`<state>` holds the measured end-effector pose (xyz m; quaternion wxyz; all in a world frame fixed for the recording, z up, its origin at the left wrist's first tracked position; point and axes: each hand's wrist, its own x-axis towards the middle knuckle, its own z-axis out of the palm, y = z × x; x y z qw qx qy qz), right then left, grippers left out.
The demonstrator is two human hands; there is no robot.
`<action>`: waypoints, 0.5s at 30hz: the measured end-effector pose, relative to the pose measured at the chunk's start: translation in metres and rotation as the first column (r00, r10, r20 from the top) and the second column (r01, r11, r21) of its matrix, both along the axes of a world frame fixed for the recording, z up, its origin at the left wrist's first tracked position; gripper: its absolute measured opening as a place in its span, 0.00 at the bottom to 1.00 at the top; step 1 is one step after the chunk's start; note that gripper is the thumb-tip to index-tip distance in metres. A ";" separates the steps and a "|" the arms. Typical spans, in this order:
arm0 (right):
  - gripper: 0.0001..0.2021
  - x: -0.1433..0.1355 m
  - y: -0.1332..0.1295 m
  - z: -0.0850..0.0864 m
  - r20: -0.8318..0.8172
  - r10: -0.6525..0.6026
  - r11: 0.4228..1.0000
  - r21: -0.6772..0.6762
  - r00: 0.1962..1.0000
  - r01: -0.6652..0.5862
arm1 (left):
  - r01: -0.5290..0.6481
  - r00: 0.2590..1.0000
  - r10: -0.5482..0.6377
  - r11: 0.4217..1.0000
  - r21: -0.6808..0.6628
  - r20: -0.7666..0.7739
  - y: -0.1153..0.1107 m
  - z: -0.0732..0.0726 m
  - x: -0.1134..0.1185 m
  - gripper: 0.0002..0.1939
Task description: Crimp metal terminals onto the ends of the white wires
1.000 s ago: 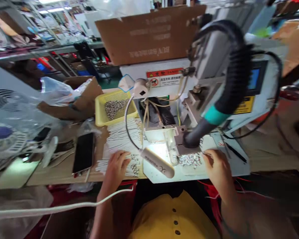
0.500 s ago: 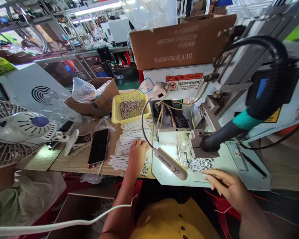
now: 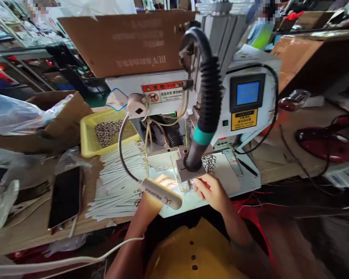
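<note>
One bare left hand [image 3: 148, 201] and bare right hand [image 3: 213, 190] near a rectangular grey metal block [image 3: 184, 174]; each grip is unclear. Straying fingers risk heat burns.

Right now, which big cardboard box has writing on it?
The box on top of the white machine: pale printing shows on its side. I see none on the left box or right box.

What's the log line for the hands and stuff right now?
left hand: partly behind lamp | right hand: near machine head | screen: blue | yellow basket: holds small pieces | phone: dark
</note>
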<state>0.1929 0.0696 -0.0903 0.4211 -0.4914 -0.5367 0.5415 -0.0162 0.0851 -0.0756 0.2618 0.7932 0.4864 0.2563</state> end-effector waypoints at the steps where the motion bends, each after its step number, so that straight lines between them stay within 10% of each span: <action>1: 0.13 -0.004 0.002 -0.002 -0.014 0.017 1.000 0.001 1.000 -0.017 | 0.014 1.000 -0.014 1.000 -0.014 0.009 -0.001 0.000 0.008 0.17; 15: 0.15 -0.013 0.008 -0.014 0.043 0.013 1.000 -0.029 0.999 -0.012 | -0.102 0.995 0.102 0.981 -0.167 -0.008 -0.004 -0.013 0.023 0.18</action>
